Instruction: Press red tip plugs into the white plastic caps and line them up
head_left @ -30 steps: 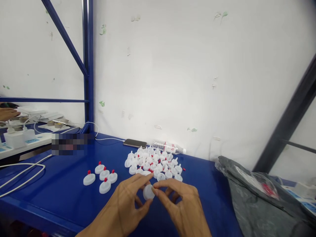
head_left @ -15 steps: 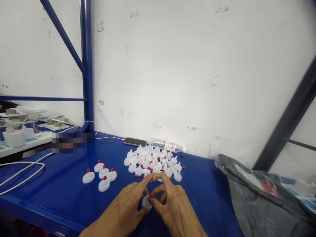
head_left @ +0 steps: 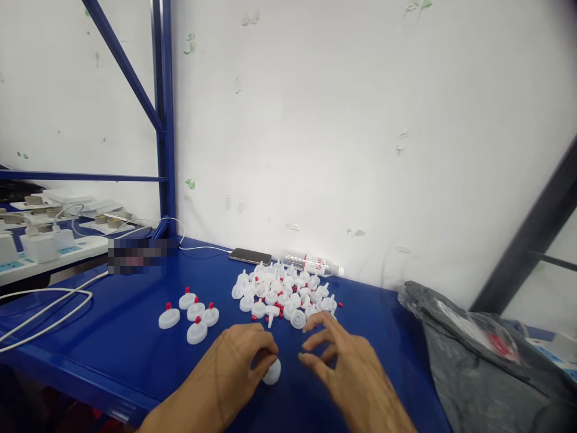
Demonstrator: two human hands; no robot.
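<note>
My left hand [head_left: 241,364] is closed, its thumb and fingers pinching a white nozzle cap [head_left: 273,373] above the near part of the blue table. The cap's round base shows to the right of my fingertips; its tip is hidden by them. My right hand [head_left: 345,361] is open with its fingers apart and nothing between them, close to the near right side of a heap of white nozzle caps [head_left: 270,294]. Small red tips lie among the heap, one red tip [head_left: 340,305] at its right edge. Left of the heap, several white caps with red tips [head_left: 197,334] stand upright.
Behind the heap a clear plastic bottle [head_left: 311,263] lies on its side beside a phone [head_left: 250,257] on a white cable. Grey plastic bags [head_left: 455,355] cover the table's right side. A blue post [head_left: 166,120] rises at the back left; white cables [head_left: 49,316] run along the left.
My right hand has moved right, away from the cap and my left hand, and its fingers have opened. My left hand still grips the cap. The view has shifted slightly.
</note>
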